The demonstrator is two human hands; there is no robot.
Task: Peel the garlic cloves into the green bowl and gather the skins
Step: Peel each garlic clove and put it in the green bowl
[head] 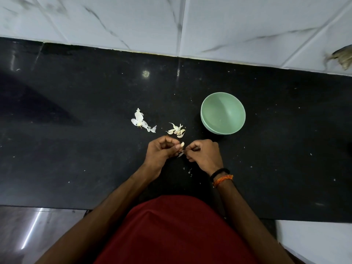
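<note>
Black desk under white tiles carries the green bowl, seemingly empty. The left hand pinches a small, light, slippery garlic clove; the right hand pinches its thin, fragile skin at the tip, best place to pull.

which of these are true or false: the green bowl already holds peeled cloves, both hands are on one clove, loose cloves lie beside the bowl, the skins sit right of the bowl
1. The round pale green bowl holds peeled cloves. False: it looks empty.
2. The left hand and right hand work one small white garlic clove. True.
3. A heap of unpeeled cloves lies left of the bowl. True.
4. The papery white skins lie right of the bowl. False: they lie left of it.
</note>
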